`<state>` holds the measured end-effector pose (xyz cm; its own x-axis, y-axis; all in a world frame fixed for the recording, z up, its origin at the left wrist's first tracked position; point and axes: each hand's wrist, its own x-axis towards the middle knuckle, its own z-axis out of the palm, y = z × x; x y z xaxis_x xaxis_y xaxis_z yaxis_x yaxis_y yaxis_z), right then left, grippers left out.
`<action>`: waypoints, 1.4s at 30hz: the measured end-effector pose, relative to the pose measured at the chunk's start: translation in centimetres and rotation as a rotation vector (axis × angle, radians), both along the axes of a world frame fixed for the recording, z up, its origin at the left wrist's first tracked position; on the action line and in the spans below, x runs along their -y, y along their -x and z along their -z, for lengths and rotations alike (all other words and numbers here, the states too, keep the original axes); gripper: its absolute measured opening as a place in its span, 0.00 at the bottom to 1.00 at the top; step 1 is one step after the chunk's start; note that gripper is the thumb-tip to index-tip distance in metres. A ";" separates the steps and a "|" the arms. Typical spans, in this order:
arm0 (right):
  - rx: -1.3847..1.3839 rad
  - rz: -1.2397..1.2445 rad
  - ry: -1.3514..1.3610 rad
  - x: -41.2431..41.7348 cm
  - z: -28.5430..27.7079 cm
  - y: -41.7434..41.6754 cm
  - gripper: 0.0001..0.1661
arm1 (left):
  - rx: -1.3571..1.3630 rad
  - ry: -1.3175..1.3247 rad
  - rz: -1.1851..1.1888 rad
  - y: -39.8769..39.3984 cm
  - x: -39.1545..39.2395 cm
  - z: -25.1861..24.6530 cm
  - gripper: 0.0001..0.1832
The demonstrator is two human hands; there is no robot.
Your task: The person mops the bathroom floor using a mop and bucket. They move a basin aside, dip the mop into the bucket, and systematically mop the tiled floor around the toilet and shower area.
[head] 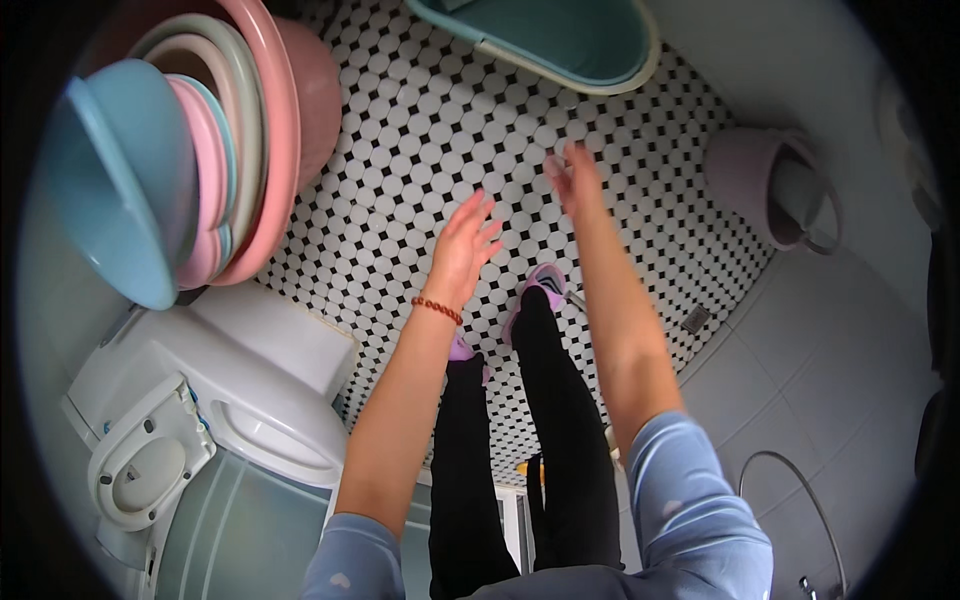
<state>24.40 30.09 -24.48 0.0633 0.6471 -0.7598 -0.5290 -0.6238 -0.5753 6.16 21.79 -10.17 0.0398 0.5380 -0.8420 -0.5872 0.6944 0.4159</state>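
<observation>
My left hand (463, 247), with a beaded bracelet at its wrist, is held out above the tiled floor (420, 90) with its fingers spread and nothing in them. To its right and a little farther out, my right hand (574, 180) is also stretched forward; it is blurred, its fingers are apart, and it holds nothing that shows. A green plastic tub (570, 37) with a pale rim lies beyond both hands at the top. Below them are pink slippers (551, 279) on my feet.
Stacked plastic basins (281, 142) stand at the left, above a white fixture (247, 375) and a toilet seat (124, 480). A pinkish bucket (739, 176) with a grey item inside stands by the right wall. A floor drain (696, 319) and a shower hose (814, 502) are at the right.
</observation>
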 end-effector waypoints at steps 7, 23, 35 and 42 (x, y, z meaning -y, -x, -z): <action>0.575 -0.294 0.605 32.2 -13.6 -12.6 0.25 | -0.100 -0.007 0.424 -3.3 6.5 -11.1 0.22; 0.715 1.006 0.747 72.4 -50.1 -23.7 0.71 | 0.012 -0.073 0.796 -6.3 23.1 -35.2 0.22; 0.978 -0.313 0.580 83.1 -41.1 -14.9 0.49 | -0.077 0.042 0.645 -1.6 35.9 -33.5 0.23; 0.823 -0.240 0.384 81.3 -33.6 -13.5 0.35 | -0.103 0.109 0.903 -11.6 45.8 -26.4 0.22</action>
